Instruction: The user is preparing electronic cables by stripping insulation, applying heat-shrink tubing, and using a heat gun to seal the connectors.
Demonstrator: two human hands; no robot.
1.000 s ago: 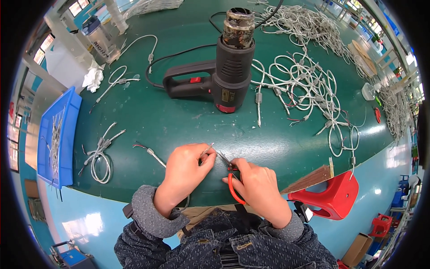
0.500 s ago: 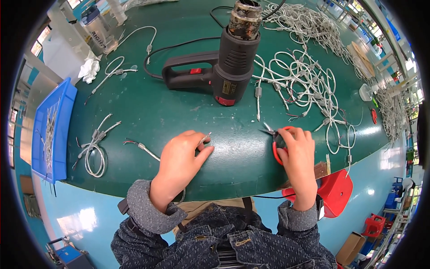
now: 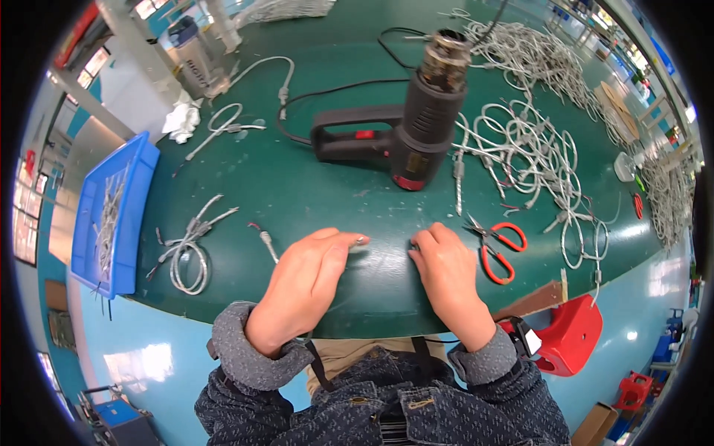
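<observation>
My left hand [image 3: 305, 279] is closed, pinching the end of a grey-white cable between thumb and forefinger. The other end of this cable [image 3: 268, 244], with thin red wires, pokes out on the left of the hand. My right hand [image 3: 446, 271] is closed over the table, its fingertips curled together; a small dark bit shows at them, too small to name. Just right of it lies a pair of red-handled scissors [image 3: 487, 249], blades parted, touched by neither hand. Beyond both hands a black heat gun [image 3: 424, 126] stands upright, nozzle upward.
A coiled cable [image 3: 195, 269] lies at left, by a blue tray [image 3: 128, 245] of cable pieces. Tangled cables [image 3: 524, 160] spread at right, with a larger heap [image 3: 532, 56] behind. Back left are a clear bottle [image 3: 199, 63] and crumpled tissue [image 3: 181, 120]. A red stool [image 3: 573, 334] stands below the table edge.
My right hand has let go of the scissors, which now lie on the table, and has moved left toward my left hand. The whole view has shifted slightly.
</observation>
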